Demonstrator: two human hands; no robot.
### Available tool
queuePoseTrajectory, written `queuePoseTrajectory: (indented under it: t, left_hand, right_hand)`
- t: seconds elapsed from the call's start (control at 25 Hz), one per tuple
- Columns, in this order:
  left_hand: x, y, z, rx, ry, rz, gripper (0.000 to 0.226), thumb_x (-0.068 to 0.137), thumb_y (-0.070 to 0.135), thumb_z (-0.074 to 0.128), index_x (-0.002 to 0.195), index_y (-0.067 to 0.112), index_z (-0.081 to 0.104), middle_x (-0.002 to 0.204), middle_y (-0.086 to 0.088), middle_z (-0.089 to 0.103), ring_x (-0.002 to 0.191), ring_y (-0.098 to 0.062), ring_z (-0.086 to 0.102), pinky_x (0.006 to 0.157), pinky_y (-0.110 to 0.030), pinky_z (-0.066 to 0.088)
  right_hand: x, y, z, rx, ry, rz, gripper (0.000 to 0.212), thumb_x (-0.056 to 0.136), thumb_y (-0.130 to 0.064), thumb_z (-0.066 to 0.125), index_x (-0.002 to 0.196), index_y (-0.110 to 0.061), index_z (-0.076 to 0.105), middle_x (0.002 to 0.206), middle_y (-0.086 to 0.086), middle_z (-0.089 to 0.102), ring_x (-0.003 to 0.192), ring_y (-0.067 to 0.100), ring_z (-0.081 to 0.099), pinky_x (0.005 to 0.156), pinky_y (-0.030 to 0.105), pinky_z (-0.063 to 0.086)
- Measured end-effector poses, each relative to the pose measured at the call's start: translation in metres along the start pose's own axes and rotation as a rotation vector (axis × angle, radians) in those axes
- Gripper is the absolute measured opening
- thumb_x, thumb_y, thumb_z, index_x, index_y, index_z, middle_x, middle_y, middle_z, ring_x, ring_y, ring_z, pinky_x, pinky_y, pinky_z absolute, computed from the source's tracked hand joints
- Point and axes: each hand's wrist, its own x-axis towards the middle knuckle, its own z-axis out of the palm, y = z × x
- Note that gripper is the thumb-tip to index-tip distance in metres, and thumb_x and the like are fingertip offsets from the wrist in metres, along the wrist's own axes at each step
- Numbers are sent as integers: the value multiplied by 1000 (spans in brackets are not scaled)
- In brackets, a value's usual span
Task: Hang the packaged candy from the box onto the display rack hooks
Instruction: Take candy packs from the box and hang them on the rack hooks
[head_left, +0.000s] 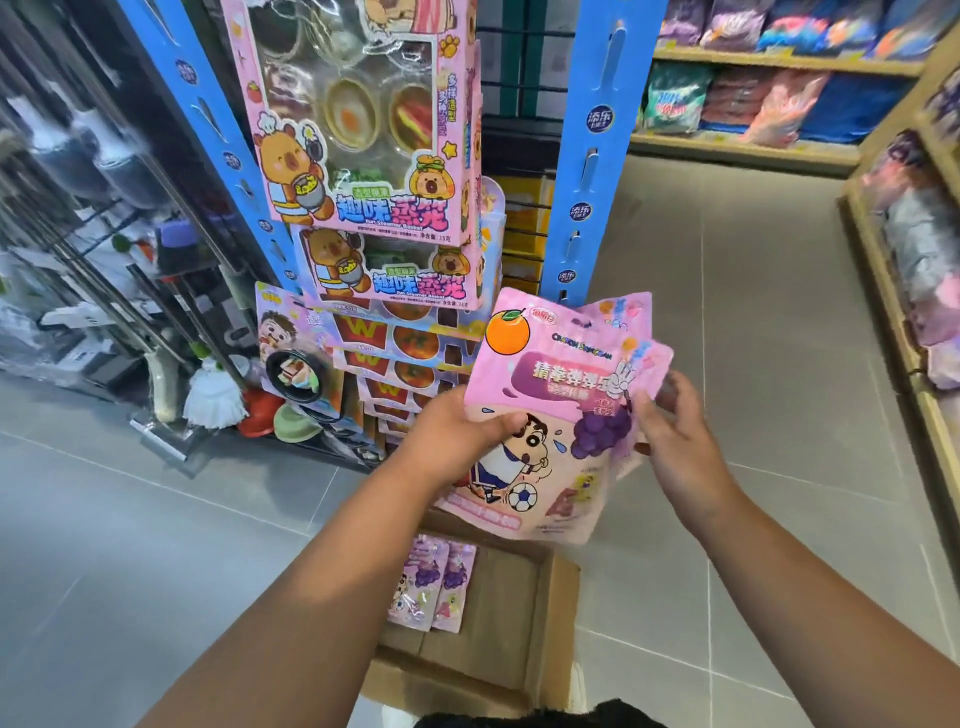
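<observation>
Pink candy packets (550, 415) fanned between both hands, left grip (457, 441) clenched on them, right grip (675, 441) pinching their edge

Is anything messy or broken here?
Nothing looks broken or spilled. The left hand holds a fanned stack of pink candy bags, the right hand touches its edge, and two more bags lie in the cardboard box.

Bright, even shop light fills the scene, with only soft shadows on the floor (156, 519). The wide lens bends the blue rack posts (587, 145), and the mops (171, 322) and shelves (779, 78) at the edges are blurred.
</observation>
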Motion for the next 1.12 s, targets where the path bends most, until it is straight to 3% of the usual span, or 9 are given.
queuePoseTrajectory:
  t: [0.12, 0.24, 0.44, 0.68, 0.88, 1.12]
  left_hand:
    - [3, 17, 9, -176, -16, -10, 14, 89, 16, 72, 102, 20, 68, 100, -9, 78, 92, -26, 75, 84, -45, 61]
    - [9, 24, 18, -233, -10, -12, 9, 90, 17, 72, 97, 22, 68, 95, -6, 79, 90, -24, 76, 84, -43, 61]
    - [20, 29, 32, -182, 100, 70, 27, 87, 29, 75, 112, 23, 67, 105, -1, 77, 96, -19, 74, 90, -43, 59]
    - [27, 35, 39, -128, 197, 105, 38, 88, 39, 72, 122, 25, 61, 113, 5, 73, 103, -13, 70, 92, -39, 58]
    - [32, 37, 43, -111, 254, 95, 37, 87, 41, 72, 119, 26, 62, 111, 5, 74, 102, -16, 71, 92, -44, 58]
    - [33, 35, 49, 16, 311, 71, 33, 88, 41, 71, 113, 24, 58, 111, 3, 71, 102, -17, 69, 89, -38, 57]
  right_hand:
    - [-13, -19, 7, 166, -92, 40, 35, 90, -15, 66, 122, -25, 54, 117, -1, 71, 101, 16, 71, 76, 30, 57]
    - [-12, -31, 5, 148, -47, -10, 42, 85, -3, 71, 121, -20, 57, 111, 1, 74, 98, 23, 72, 84, 44, 58]
    - [-1, -55, -4, 22, 36, -94, 41, 83, -9, 75, 114, -28, 56, 110, -3, 73, 97, 20, 72, 87, 50, 57]
    - [14, -73, -6, -111, 29, -175, 49, 82, -17, 78, 124, -26, 54, 112, -10, 71, 101, 14, 69, 92, 46, 55]
    - [29, -73, -8, -119, -19, -179, 44, 82, -18, 77, 118, -32, 56, 110, -11, 71, 101, 15, 69, 92, 48, 54]
    - [39, -60, -11, -113, -43, -136, 41, 84, -16, 76, 118, -27, 56, 108, -10, 71, 98, 14, 69, 91, 46, 55]
